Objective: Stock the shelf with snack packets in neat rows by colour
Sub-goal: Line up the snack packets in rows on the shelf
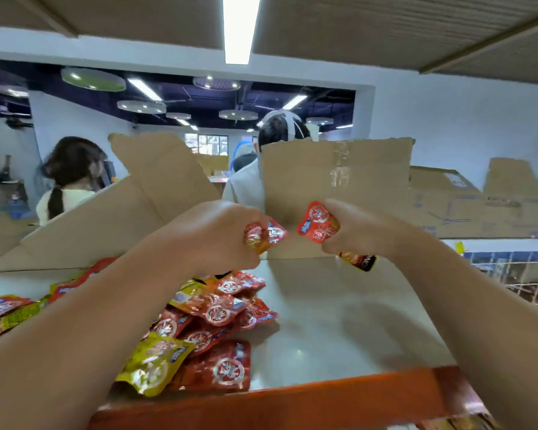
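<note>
A loose pile of packets [221,311], mostly red, lies on the left half of the white shelf [348,321], with a yellow packet [154,363] at its front by the orange front rail [292,401]. More red and yellow ones lie at the far left. Above the shelf, the left hand [218,234] grips a small bunch of red packets [266,235]. Just beside it, the right hand [362,231] clutches a red packet [317,223], and a dark packet [359,260] pokes out below its fingers. Cardboard flaps [336,181] stand behind, with two people [72,175] beyond.
</note>
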The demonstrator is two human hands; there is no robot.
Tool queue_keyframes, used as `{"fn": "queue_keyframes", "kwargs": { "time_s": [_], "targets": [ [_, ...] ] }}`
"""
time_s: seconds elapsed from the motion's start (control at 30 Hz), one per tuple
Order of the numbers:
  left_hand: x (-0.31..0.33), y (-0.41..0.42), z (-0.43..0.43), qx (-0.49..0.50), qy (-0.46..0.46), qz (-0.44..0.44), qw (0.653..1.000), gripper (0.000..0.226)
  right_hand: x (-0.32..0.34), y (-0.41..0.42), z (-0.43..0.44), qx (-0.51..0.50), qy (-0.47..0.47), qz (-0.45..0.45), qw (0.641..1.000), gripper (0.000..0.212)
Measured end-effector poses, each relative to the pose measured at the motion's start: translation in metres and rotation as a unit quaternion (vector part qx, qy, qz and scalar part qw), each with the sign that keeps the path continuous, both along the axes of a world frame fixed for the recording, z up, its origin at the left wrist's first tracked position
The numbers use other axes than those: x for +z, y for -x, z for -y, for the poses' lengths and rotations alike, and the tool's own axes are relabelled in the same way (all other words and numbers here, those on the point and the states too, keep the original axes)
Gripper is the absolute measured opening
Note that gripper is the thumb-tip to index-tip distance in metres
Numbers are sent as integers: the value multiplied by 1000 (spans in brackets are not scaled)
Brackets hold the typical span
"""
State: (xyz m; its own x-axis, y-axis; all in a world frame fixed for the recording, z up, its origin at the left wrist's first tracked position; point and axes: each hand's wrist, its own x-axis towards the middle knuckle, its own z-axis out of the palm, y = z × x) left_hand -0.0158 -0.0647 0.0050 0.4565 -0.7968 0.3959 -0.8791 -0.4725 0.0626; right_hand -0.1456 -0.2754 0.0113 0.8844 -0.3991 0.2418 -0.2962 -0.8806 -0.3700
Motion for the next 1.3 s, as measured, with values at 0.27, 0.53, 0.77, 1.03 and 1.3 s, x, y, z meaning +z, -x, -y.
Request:
{"fn": "queue_keyframes", "kwargs": {
  "time_s": [0.27,0.53,0.77,1.03,1.3],
  "targets": [
    [8,126,95,-98,51,-34,993,40,-9,172,73,-30,-46,27,998,78],
    [-32,277,232,-198,109,-99,969,45,-47,356,164,-131,-102,63,984,66],
    [-96,376,326,-249,109,-138,952,51,-99,466,229,-229,-131,103,959,68],
    [-175,399,398,-248,82,-232,937,49,-168,489,287,-243,-160,91,952,88],
    [-238,354,464,-232,99,-302,919,55,-232,445,354,-258,-206,98,939,79]
  ]
}}
